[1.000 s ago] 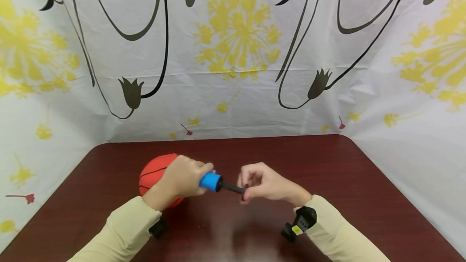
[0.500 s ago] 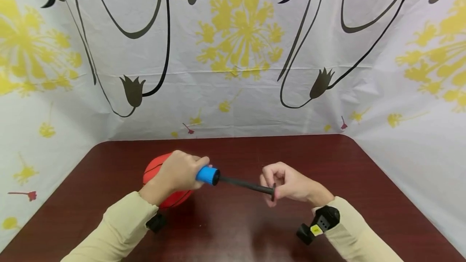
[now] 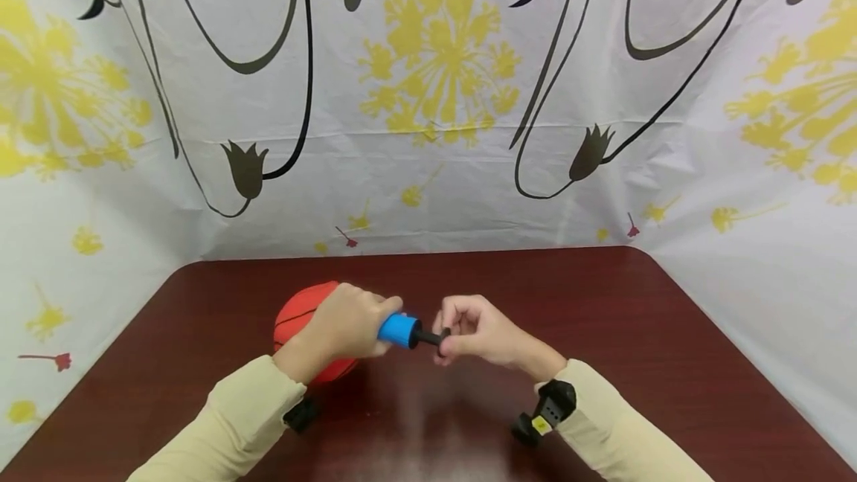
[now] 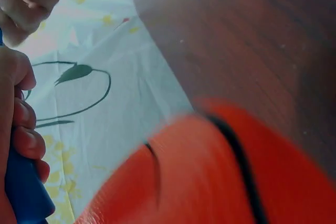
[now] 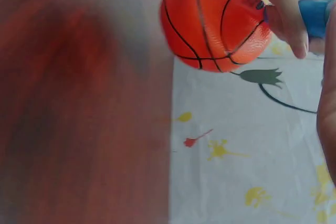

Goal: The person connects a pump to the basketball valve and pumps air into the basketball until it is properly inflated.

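My left hand (image 3: 351,322) grips the blue barrel of a hand pump (image 3: 399,330), its fingers curled round it in the left wrist view. My right hand (image 3: 478,329) pinches the dark handle at the end of the pump's black rod; only a short length of rod shows. An orange-red ball (image 3: 297,316) with black lines, like a small basketball, sits behind and left of the left hand, which partly hides it. In the right wrist view the ball (image 5: 210,24) looks slightly dented near the pump end. Whether a needle joins pump and ball is hidden.
A dark red-brown table (image 3: 569,303) lies under the hands. White cloth (image 3: 428,207) printed with yellow flowers and dark stems hangs behind it and along both sides. Each wrist wears a black camera (image 3: 554,404).
The right hand first drew the rod far out to the right, then pushed it back toward the barrel. The left hand and ball shifted slightly.
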Action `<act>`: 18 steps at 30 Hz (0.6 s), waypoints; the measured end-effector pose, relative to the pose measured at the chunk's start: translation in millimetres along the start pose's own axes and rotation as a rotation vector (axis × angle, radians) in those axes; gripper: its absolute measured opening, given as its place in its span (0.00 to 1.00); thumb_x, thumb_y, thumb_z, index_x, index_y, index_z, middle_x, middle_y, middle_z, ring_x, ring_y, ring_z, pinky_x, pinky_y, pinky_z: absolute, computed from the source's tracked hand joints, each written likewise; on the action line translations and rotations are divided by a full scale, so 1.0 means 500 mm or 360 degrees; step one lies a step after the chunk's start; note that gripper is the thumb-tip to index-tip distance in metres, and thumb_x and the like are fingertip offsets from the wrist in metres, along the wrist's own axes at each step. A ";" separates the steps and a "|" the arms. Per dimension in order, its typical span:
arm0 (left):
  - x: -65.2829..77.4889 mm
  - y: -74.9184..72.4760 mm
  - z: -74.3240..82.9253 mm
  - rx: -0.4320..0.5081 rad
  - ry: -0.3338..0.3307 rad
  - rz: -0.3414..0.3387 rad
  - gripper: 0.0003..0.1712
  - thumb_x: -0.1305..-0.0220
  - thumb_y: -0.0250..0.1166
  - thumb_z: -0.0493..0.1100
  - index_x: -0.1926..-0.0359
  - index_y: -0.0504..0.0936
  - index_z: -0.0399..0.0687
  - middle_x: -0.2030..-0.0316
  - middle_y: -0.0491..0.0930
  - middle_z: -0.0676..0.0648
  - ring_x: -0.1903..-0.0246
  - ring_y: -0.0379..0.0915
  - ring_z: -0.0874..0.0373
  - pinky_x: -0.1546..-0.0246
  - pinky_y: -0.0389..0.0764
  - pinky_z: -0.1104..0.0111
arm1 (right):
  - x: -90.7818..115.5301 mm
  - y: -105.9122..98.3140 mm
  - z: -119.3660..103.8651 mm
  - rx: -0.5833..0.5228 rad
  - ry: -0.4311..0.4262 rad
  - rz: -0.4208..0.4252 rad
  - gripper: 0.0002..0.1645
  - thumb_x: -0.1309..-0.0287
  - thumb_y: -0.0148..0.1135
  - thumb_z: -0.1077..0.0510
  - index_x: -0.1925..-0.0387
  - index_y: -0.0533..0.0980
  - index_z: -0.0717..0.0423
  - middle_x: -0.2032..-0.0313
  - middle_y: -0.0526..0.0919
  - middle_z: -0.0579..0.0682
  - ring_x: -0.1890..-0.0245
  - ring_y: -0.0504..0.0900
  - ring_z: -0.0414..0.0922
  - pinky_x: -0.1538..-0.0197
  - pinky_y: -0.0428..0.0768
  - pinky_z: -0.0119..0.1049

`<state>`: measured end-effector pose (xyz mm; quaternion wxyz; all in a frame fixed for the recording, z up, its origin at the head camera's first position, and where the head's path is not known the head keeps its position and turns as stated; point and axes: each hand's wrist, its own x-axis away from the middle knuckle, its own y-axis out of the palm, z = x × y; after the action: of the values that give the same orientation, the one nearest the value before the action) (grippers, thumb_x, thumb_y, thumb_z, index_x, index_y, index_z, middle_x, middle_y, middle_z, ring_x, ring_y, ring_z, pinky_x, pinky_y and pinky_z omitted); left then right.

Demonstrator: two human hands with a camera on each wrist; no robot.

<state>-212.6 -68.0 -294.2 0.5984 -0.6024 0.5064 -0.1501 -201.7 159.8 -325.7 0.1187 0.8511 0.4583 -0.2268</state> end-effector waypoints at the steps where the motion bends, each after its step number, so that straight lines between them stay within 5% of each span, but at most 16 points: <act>1: 0.004 -0.001 -0.004 0.0002 0.0000 -0.0016 0.20 0.63 0.69 0.51 0.73 0.70 0.48 0.85 0.74 0.54 0.88 0.67 0.63 0.84 0.70 0.72 | 0.008 -0.004 0.000 -0.0077 -0.0005 -0.0041 0.14 0.46 0.57 0.63 0.75 0.62 0.68 0.70 0.79 0.48 0.71 0.80 0.39 0.67 0.78 0.34; 5: 0.023 -0.005 -0.018 0.0004 -0.0070 -0.0063 0.21 0.64 0.70 0.51 0.71 0.70 0.48 0.82 0.76 0.54 0.86 0.70 0.62 0.82 0.72 0.70 | 0.044 -0.028 -0.008 -0.0335 -0.0055 -0.0241 0.18 0.44 0.55 0.60 0.76 0.57 0.66 0.77 0.73 0.53 0.74 0.76 0.39 0.75 0.73 0.31; 9: 0.029 -0.002 -0.022 -0.0016 -0.0070 -0.0093 0.21 0.65 0.70 0.50 0.71 0.70 0.48 0.83 0.76 0.54 0.86 0.69 0.62 0.83 0.70 0.70 | 0.058 -0.036 -0.008 -0.0371 0.0032 -0.0315 0.21 0.45 0.56 0.57 0.76 0.55 0.65 0.77 0.72 0.53 0.73 0.76 0.40 0.75 0.73 0.31; 13: 0.010 0.002 -0.015 -0.0089 0.0028 -0.0128 0.19 0.63 0.69 0.51 0.73 0.70 0.50 0.86 0.72 0.55 0.89 0.64 0.64 0.86 0.66 0.73 | 0.034 -0.017 0.012 -0.0189 0.0134 -0.0156 0.17 0.47 0.57 0.62 0.75 0.59 0.69 0.69 0.78 0.50 0.69 0.80 0.41 0.66 0.78 0.34; 18: -0.006 -0.012 -0.006 -0.0114 0.0036 -0.0098 0.18 0.62 0.68 0.52 0.73 0.70 0.50 0.87 0.70 0.55 0.90 0.61 0.64 0.86 0.65 0.73 | -0.002 0.006 0.024 -0.0004 0.0078 0.0076 0.11 0.47 0.57 0.62 0.73 0.65 0.65 0.69 0.79 0.50 0.69 0.81 0.41 0.66 0.78 0.38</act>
<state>-213.9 -68.6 -287.1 0.5657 -0.6371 0.4994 -0.1572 -202.9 152.6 -335.6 0.1139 0.8669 0.4411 -0.2024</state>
